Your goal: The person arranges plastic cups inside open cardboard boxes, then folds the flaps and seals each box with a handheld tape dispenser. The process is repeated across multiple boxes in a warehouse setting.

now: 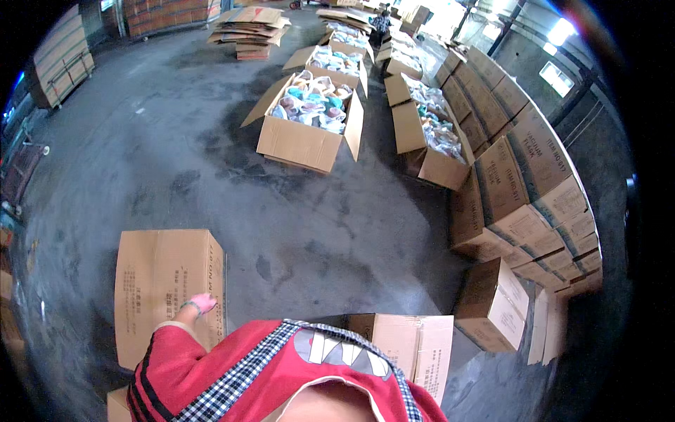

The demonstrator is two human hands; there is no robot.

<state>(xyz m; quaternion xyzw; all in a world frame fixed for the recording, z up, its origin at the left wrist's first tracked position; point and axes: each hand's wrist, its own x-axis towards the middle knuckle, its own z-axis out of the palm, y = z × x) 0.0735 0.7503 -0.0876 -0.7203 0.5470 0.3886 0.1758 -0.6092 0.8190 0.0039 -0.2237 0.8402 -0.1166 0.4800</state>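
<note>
My left hand (202,303) shows in front of a tall brown cardboard carton (151,271) at the left, near the edge between two of its faces. Its fingers look curled in; whether they touch the carton or hold something small is hidden. A thin band circles that wrist. My right hand is out of sight. Beside my body on the right stands another carton (432,344), partly covered by my red top and checked straps.
Open cartons (299,141) full of plastic-wrapped items form rows ahead. Stacked closed cartons (506,183) line the right, with a single carton (492,306) before them. Flattened cardboard (249,28) lies piled at the back. A grey floor (316,232) runs between.
</note>
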